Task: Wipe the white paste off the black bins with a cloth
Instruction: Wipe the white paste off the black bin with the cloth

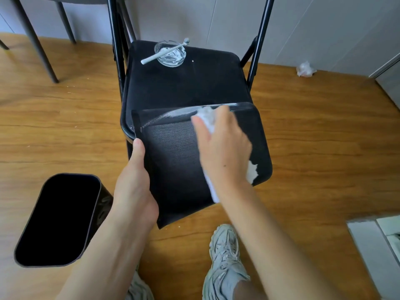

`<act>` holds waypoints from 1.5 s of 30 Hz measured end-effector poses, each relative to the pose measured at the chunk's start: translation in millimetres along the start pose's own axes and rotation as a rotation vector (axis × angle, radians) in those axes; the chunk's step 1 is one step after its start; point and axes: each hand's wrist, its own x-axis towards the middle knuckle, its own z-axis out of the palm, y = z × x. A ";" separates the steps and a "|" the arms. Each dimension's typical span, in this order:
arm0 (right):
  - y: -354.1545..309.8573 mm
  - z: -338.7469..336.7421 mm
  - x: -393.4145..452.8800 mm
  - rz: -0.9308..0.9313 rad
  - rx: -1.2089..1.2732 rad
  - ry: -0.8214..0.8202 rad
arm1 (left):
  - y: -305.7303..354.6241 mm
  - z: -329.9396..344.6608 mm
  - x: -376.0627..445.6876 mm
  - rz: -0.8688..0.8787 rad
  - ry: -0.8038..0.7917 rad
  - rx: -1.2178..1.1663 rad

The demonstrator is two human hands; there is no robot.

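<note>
A black bin (173, 161) lies on its side across the front of a black folding chair's seat (186, 83). A smear of white paste (173, 114) runs along the bin's far upper edge. My right hand (223, 146) presses a crumpled white cloth (206, 118) against the bin at the right end of that smear; more of the cloth shows beside my wrist. My left hand (135, 185) grips the bin's near left edge, thumb on top. A second black bin (58, 219) stands upright on the floor at lower left, its opening facing up.
On the back of the seat, a glass dish (171, 54) of white paste holds a white toothbrush (164, 51). Wooden floor all around. A crumpled tissue (305, 69) lies by the wall at right. Grey chair legs (36, 40) at upper left. My sneakers (225, 263) are below.
</note>
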 end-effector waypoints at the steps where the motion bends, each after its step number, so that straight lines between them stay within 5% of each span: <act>1: 12.8 -3.1 7.8 0.043 -0.008 0.002 | 0.0 -0.3 -0.8 0.006 0.002 0.013; 9: 101.8 -36.8 45.9 0.458 -0.101 -0.041 | 2.8 2.5 -7.3 0.022 0.027 0.075; 13: 113.0 -58.6 30.8 0.673 0.243 0.052 | 10.4 0.7 -9.7 0.044 0.057 0.060; 25: 76.2 -54.5 9.9 0.733 0.696 -0.053 | 11.8 6.5 -17.8 0.120 -0.027 0.126; 31: 74.8 -67.8 16.8 0.819 0.828 0.013 | 27.1 13.8 -26.7 0.201 -0.227 0.196; 39: 78.7 -68.6 -1.0 0.805 0.815 0.025 | 31.8 11.3 -15.6 0.246 -0.070 0.165; 45: 85.8 -66.8 1.6 0.772 0.785 0.074 | 37.7 23.2 -29.2 0.234 -0.215 0.134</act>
